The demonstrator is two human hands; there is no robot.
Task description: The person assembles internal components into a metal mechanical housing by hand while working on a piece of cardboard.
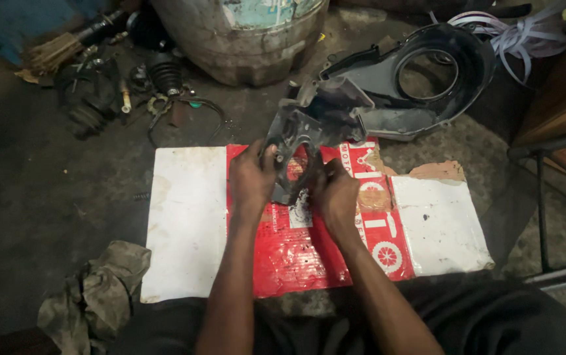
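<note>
Both of my hands grip a dark, greasy metal bracket-like engine part [309, 121] held tilted just above a flattened red and white cardboard sheet [184, 217] on the floor. My left hand [251, 181] clasps its lower left edge with the thumb on top. On the part's lower right side my right hand [335, 194] closes its fingers. The part's lower end is hidden between my hands.
A grey plastic housing with a round opening [421, 79] lies behind the cardboard. A large drum [243, 39] stands at the back. Rubber boots, shafts and small parts [158, 85] are scattered back left. A crumpled rag [95, 296] lies front left. Metal frame legs [542, 197] stand right.
</note>
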